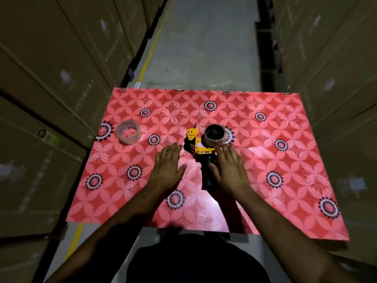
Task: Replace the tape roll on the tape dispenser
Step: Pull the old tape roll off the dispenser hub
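1. At bench centre, on a red floral cover [265, 160]: yellow-and-black tape dispenser [196, 147] lying on its side, black handle pointing to 6 o'clock, blade end toward 12.
2. Brown tape roll [214, 135] sits on the dispenser's hub at its 2 o'clock side, open core facing up; looks nearly used, thin layer over the cardboard core.
3. Second tape roll [128, 132], clear/pale, stands flat on the bench at 9 o'clock from the dispenser, well apart, nothing touching it.
4. Left hand [167, 166] at 7 o'clock of the dispenser, fingers spread flat and open, palm down, holding nothing; fingertips just beside the dispenser body, contact can't be told.
5. Right hand [229, 168] at 5 o'clock, fingers extended and open, not clenched on anything; thumb side lies against the handle, fingertips close to the mounted roll's lower edge.
6. Stacked cardboard boxes [61, 78] line both sides at 9 and 3 o'clock; grey concrete floor [204, 48] with a yellow line runs toward 12.
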Tool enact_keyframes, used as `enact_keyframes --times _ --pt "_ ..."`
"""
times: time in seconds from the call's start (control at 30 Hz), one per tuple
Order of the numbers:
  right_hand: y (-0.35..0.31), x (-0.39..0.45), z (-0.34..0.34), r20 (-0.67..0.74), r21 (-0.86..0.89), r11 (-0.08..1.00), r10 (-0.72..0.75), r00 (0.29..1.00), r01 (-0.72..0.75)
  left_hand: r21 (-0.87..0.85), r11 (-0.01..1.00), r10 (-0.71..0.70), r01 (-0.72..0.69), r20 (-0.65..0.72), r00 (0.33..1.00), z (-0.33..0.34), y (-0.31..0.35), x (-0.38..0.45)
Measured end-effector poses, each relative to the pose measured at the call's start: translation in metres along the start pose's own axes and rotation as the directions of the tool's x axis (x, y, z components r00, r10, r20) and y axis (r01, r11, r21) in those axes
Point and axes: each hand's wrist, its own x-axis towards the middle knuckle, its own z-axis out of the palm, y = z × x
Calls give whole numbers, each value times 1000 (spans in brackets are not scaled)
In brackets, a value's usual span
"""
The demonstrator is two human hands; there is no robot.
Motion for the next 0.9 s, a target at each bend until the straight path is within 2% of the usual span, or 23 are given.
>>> enact_keyframes --times 0.07,0.27,0.57,0.77,0.9 --pt "-3 2 1 4 62 998 24 1000 -24 -55 998 -11 11 -4 1000 3 3 1" --pt "-10 15 4 77 172 980 91 993 -103 -76 997 25 -31 -78 997 10 8 18" --pt "-17 17 16 152 290 946 103 983 -144 -7 996 83 -84 -81 993 17 6 36" --pt "-19 13 14 179 347 917 140 974 -195 -21 993 110 -113 -116 987 13 5 34" --pt "-15 4 13 184 388 905 108 977 -173 -42 991 120 -128 -157 980 12 3 36"
